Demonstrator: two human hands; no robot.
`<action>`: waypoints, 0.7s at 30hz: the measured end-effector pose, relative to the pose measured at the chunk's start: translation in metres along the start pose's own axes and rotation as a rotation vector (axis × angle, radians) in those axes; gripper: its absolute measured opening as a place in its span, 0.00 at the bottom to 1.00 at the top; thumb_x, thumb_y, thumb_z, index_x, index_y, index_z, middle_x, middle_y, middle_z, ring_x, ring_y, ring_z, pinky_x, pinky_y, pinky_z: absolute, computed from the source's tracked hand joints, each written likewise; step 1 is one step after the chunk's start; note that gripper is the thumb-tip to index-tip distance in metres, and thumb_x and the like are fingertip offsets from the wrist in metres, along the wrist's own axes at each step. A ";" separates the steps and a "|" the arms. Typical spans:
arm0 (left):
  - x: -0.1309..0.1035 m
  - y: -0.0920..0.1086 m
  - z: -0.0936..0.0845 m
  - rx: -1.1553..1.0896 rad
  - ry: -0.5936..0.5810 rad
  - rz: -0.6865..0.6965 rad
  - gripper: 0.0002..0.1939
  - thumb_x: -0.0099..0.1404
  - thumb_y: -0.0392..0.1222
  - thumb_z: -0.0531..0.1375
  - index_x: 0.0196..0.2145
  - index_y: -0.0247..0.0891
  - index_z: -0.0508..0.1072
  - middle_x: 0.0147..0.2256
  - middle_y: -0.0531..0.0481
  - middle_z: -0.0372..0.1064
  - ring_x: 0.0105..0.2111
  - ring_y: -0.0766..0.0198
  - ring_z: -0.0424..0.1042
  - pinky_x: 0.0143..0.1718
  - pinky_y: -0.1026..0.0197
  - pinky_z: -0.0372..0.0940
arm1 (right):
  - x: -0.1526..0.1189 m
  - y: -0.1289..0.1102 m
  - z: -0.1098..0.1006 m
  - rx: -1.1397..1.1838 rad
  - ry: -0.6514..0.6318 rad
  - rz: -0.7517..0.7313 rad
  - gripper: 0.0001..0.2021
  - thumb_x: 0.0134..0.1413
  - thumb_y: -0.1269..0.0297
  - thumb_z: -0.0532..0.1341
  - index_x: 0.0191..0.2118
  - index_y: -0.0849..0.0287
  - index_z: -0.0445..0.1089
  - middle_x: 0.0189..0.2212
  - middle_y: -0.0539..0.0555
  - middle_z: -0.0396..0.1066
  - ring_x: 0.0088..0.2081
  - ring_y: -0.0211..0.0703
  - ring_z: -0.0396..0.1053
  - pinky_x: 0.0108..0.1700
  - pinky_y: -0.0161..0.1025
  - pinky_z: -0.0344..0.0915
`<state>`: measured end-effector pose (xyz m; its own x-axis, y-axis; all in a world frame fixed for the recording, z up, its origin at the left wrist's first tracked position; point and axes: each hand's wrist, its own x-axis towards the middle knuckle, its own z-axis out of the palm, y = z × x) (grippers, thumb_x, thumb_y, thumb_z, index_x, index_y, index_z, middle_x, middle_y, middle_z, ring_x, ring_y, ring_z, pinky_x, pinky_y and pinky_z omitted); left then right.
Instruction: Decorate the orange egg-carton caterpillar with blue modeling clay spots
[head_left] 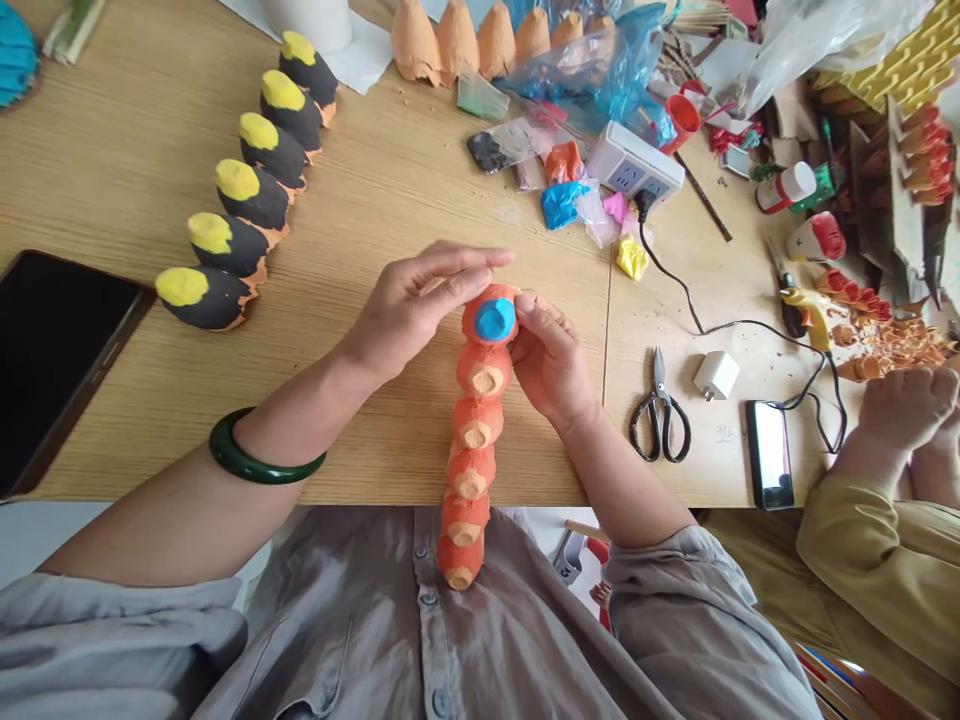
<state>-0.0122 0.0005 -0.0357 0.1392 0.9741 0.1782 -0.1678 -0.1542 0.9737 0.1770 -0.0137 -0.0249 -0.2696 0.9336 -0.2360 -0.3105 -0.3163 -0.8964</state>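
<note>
An orange row of bumpy egg-carton cups (pixel 478 425) runs from between my hands down over the table's front edge. Its far cup carries a flattened blue clay patch (pixel 495 320); the other cups show pale bare tips. My right hand (pixel 551 355) pinches the right side of that far cup between thumb and fingers. On the left side, my left hand (pixel 420 300) touches the cup's upper edge with its thumb, its fingers stretched out above. A black row of cups with yellow tips (pixel 259 190) lies at the left.
Scissors (pixel 660 410), a charger (pixel 716 375) and a phone (pixel 769 455) lie at right. A power strip (pixel 634 165) with a black cable stands behind, beside clay packets (pixel 564 203). A black tablet (pixel 64 360) is at left. Another person's hands (pixel 907 405) rest at far right.
</note>
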 end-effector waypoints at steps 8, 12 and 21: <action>0.004 0.019 -0.012 0.300 -0.141 0.222 0.18 0.66 0.59 0.80 0.52 0.59 0.91 0.66 0.47 0.79 0.72 0.40 0.74 0.77 0.36 0.68 | 0.007 0.004 -0.005 -0.042 0.019 0.000 0.22 0.65 0.39 0.74 0.34 0.51 0.75 0.30 0.47 0.74 0.36 0.43 0.76 0.41 0.40 0.77; 0.001 0.018 -0.011 0.337 -0.129 0.224 0.17 0.67 0.60 0.78 0.51 0.62 0.91 0.67 0.51 0.80 0.71 0.39 0.73 0.73 0.32 0.72 | 0.009 0.005 -0.006 -0.019 -0.009 -0.036 0.22 0.60 0.38 0.78 0.33 0.51 0.76 0.30 0.46 0.75 0.34 0.41 0.75 0.40 0.39 0.77; 0.003 0.009 -0.014 0.337 -0.118 0.388 0.10 0.73 0.54 0.77 0.51 0.60 0.91 0.63 0.53 0.83 0.66 0.42 0.76 0.63 0.33 0.79 | 0.007 0.004 -0.008 -0.050 0.013 -0.035 0.20 0.62 0.40 0.77 0.34 0.51 0.77 0.32 0.47 0.79 0.35 0.43 0.77 0.39 0.40 0.77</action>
<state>-0.0266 0.0042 -0.0283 0.2411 0.8126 0.5306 0.0915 -0.5633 0.8211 0.1810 -0.0069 -0.0335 -0.2475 0.9460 -0.2092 -0.2738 -0.2754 -0.9215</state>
